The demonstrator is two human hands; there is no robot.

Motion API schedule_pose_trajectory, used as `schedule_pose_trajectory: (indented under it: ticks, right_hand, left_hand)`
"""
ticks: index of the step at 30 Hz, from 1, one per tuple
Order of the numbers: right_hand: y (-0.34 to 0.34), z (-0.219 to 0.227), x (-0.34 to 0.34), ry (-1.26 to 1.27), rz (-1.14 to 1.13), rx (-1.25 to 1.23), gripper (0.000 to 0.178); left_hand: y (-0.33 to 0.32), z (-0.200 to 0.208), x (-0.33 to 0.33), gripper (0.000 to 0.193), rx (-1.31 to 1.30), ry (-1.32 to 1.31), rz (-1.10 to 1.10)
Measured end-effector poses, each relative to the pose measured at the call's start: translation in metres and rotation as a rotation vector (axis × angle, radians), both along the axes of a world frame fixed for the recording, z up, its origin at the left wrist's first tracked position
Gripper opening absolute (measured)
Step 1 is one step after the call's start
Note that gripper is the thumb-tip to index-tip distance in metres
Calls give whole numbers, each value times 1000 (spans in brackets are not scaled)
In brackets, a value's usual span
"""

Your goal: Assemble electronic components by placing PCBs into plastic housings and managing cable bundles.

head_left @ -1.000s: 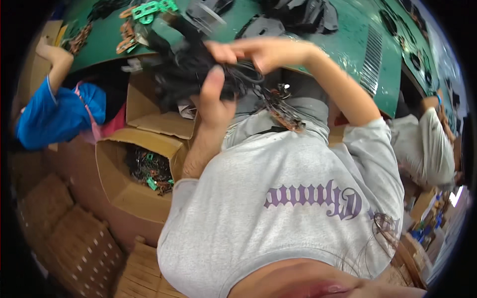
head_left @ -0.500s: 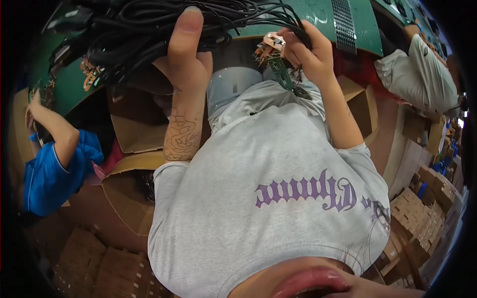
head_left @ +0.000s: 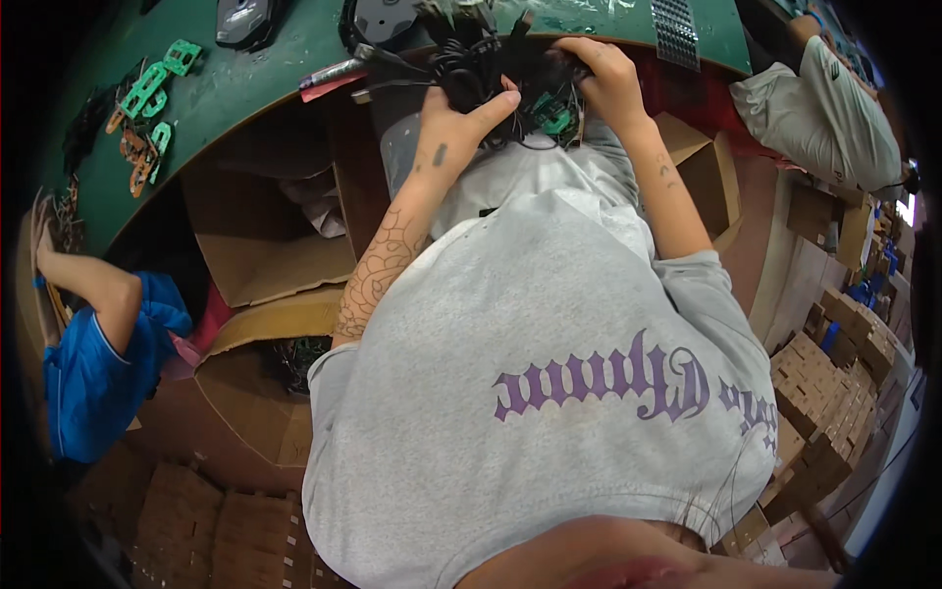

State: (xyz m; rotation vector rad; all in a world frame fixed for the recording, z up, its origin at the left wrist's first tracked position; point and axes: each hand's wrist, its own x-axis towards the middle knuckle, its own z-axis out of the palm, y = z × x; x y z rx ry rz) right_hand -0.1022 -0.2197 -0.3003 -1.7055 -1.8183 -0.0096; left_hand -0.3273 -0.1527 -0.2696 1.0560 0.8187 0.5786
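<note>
A bundle of black cables (head_left: 469,71) hung at the front edge of the green bench (head_left: 231,98), ahead of the person's pale grey shirt (head_left: 471,294). The left grip (head_left: 461,126) clasped it, thumb laid across the cables. The right grip (head_left: 610,83) bent against the bundle's right side, beside a green circuit board (head_left: 557,116); its fingertips were hidden, so whether it had closed on anything could not be told.

The benchtop was glossy, its rim curved by the lens. Toward its left lay green cut-out plates (head_left: 147,90), orange-brown pieces (head_left: 135,149) and a tangle of dark leads (head_left: 86,123). Farther back sat a black rounded casing (head_left: 245,22), with a grey-and-black casing (head_left: 383,22) to its right. A perforated metal strip (head_left: 675,37) lay near the front edge on the right.

Below the bench, an open cardboard box (head_left: 270,270) stood behind a second carton (head_left: 245,417) holding dark wiring (head_left: 299,361). Another open box (head_left: 721,191) stood at the right. Brown cardboard stacks (head_left: 177,520) filled the lower left, and piled cartons (head_left: 824,393) stood on the right-hand floor (head_left: 760,240). A co-worker in blue (head_left: 118,353) was at the left, a co-worker in light grey (head_left: 819,123) at the right.
</note>
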Motion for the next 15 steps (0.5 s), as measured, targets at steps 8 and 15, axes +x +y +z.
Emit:
schedule_pose_trajectory:
  ticks: [8,15]
  right_hand:
    - [-17,18,28,153,-64,0,37]
    - [20,59,1,693,123,-184,15]
  left_hand:
    - [2,-16,35,20,-146,-326,-131]
    - [22,59,3,28,-146,-708,-156]
